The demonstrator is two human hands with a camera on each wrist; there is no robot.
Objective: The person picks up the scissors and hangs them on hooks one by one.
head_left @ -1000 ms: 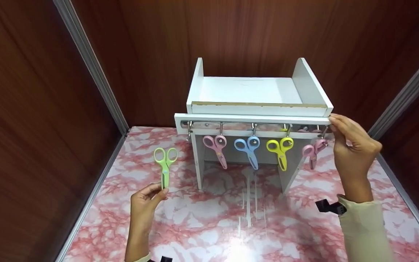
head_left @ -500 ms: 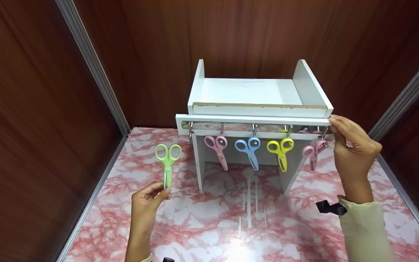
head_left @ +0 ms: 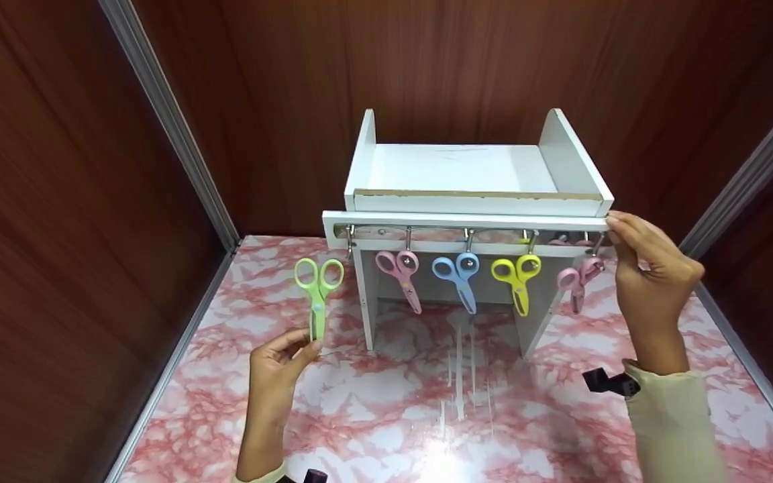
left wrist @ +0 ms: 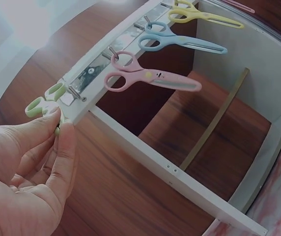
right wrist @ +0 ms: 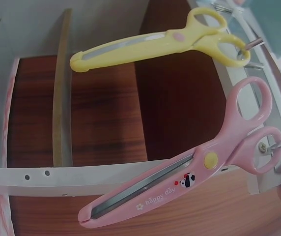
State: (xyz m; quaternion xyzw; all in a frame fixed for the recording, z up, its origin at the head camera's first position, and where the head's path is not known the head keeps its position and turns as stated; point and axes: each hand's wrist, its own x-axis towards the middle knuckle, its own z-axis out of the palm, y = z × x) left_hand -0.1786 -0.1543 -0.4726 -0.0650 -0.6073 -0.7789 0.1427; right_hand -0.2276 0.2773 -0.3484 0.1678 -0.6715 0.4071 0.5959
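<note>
My left hand (head_left: 279,376) pinches green scissors (head_left: 318,295) by the blade end, handle loops upward, in front of the rack's left end. In the left wrist view the green loops (left wrist: 56,91) overlap the rail beside the leftmost hook (left wrist: 75,93), which carries nothing. On the other hooks hang pink scissors (head_left: 400,278), blue scissors (head_left: 457,278), yellow scissors (head_left: 519,282) and, at the right end, another pair of pink scissors (right wrist: 204,162). My right hand (head_left: 655,268) holds the right end of the hook rail (head_left: 467,220) between thumb and fingers.
A white shelf (head_left: 453,168) with raised sides stands behind the rail on a red-and-white marbled tabletop (head_left: 373,402). Brown wood-grain panels (head_left: 453,67) close in the back and sides. Whitish streaks (head_left: 458,376) mark the tabletop before the shelf.
My left hand has carried the green scissors a little up and to the right, closer to the leftmost hook. The right hand and the hanging scissors keep their places.
</note>
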